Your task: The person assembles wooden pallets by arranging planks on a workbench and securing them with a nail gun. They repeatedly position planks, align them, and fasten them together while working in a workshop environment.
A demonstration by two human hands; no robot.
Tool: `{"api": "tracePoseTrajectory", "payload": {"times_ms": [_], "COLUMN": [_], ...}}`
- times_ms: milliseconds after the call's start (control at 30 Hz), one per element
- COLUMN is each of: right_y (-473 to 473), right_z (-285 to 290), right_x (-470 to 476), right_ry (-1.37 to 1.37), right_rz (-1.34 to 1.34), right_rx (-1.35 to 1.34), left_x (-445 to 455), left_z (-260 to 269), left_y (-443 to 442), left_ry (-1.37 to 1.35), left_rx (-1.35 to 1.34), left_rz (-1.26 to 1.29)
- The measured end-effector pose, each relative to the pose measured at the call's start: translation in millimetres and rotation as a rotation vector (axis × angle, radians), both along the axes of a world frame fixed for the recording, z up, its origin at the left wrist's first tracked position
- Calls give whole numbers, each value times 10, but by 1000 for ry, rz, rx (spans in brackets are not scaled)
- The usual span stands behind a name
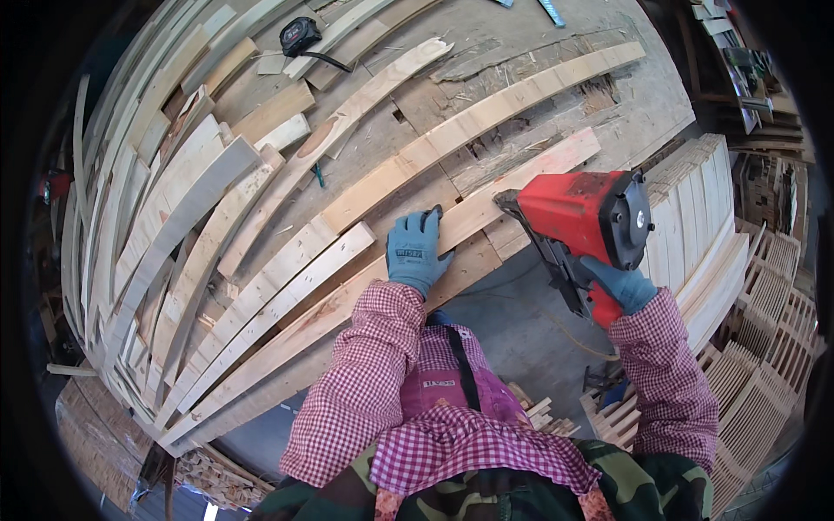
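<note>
My right hand (619, 283), in a blue-grey work glove, grips the handle of a red and black nail gun (567, 202). The nose of the nail gun is at a long wooden board (521, 179) with a reddish tint at its far end. My left hand (417, 251), gloved alike, lies over that same board near the workbench's front edge, its thumb on the near side and its fingers at the far side. Beyond it runs a longer wooden strip (423, 150), and a short pale strip (313, 280) lies between the two.
Many wooden boards (189, 189) cover the left of the worn wooden workbench (651, 98). A black tape measure (300, 36) lies at the back. Stacked boards (690, 202) stand at the right, with slatted wooden pieces (749, 404) below them. Wood pieces (208, 478) are piled at lower left.
</note>
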State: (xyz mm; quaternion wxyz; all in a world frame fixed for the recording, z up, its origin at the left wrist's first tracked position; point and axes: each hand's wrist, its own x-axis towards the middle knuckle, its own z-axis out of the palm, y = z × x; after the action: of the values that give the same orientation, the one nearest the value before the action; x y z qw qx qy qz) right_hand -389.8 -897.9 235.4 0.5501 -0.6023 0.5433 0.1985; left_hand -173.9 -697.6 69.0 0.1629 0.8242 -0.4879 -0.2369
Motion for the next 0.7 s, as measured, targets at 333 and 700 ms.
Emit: {"api": "tracePoseTrajectory", "payload": {"times_ms": [333,700], "right_y": [217,1336], "right_z": [-110,64], "right_x": [-197,-159], "right_ry": [14,-231], "right_rz": [-127,-47], "right_rx": [-81,110], "left_x": [-19,131], "left_z": [-40,54], "left_y": [25,1807], "left_ry": [7,-72], "left_rx": [-10,-120], "left_rz": [-8,126]}}
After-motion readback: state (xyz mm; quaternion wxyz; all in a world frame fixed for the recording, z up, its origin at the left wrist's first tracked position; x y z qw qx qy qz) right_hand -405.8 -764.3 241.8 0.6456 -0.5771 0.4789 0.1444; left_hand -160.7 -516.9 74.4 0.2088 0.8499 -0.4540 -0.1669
